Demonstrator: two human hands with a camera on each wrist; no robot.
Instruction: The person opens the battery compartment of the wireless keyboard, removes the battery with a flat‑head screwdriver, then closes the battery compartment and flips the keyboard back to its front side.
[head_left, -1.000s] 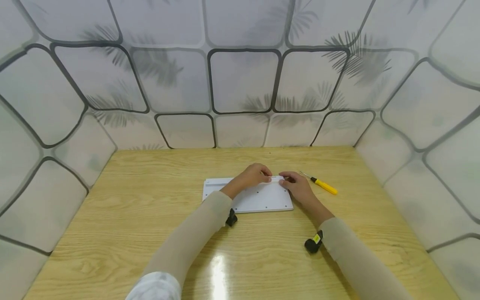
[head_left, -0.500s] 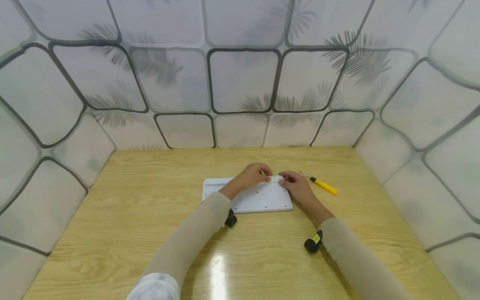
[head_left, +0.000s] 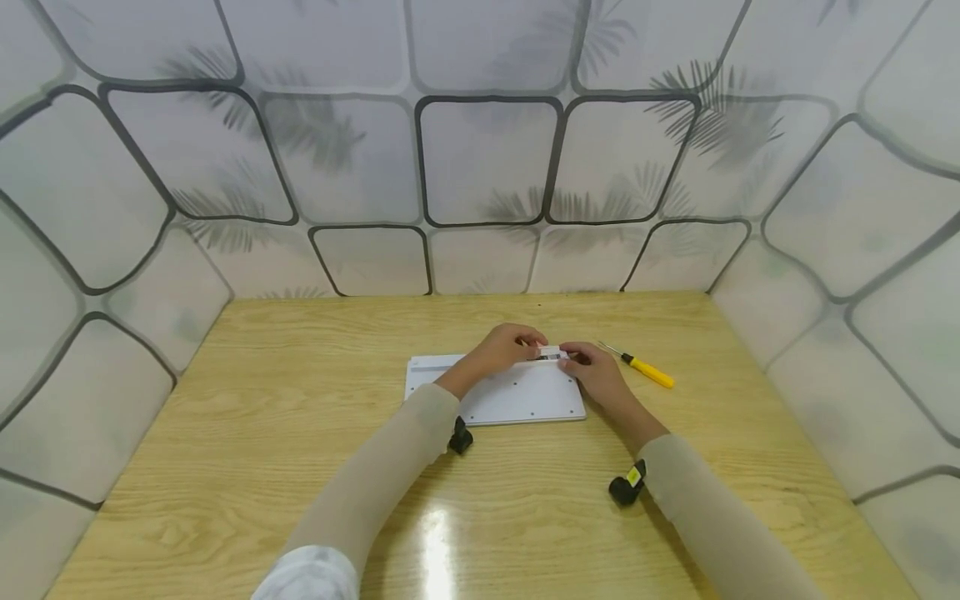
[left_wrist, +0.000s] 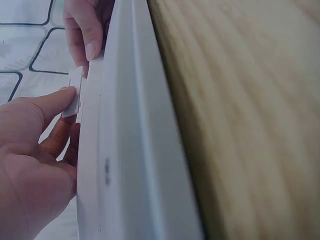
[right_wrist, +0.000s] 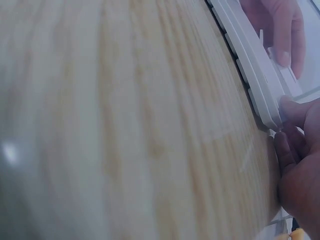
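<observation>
A white keyboard point(head_left: 517, 402) lies face down on the table, small dark screw spots dotting its back. Near its far right corner my left hand point(head_left: 504, 350) pinches a small white battery cover point(left_wrist: 74, 94) between thumb and fingers, tilted up from the keyboard. Beneath the cover, a dark battery compartment point(head_left: 552, 357) shows in the head view; its contents are too small to tell. My right hand point(head_left: 597, 372) grips the keyboard's right end, thumb on the back and fingers at the edge. In the right wrist view, the keys point(right_wrist: 243, 70) show along the underside.
A screwdriver point(head_left: 651, 372) with a yellow handle lies right of the keyboard, its tip towards the right hand. Patterned walls point(head_left: 487, 167) enclose the wooden table point(head_left: 315, 333) at the back and both sides. Light glares off the table's front.
The battery cover has risen from the keyboard's back in my left hand, exposing the dark compartment. My right hand and the screwdriver stay in place.
</observation>
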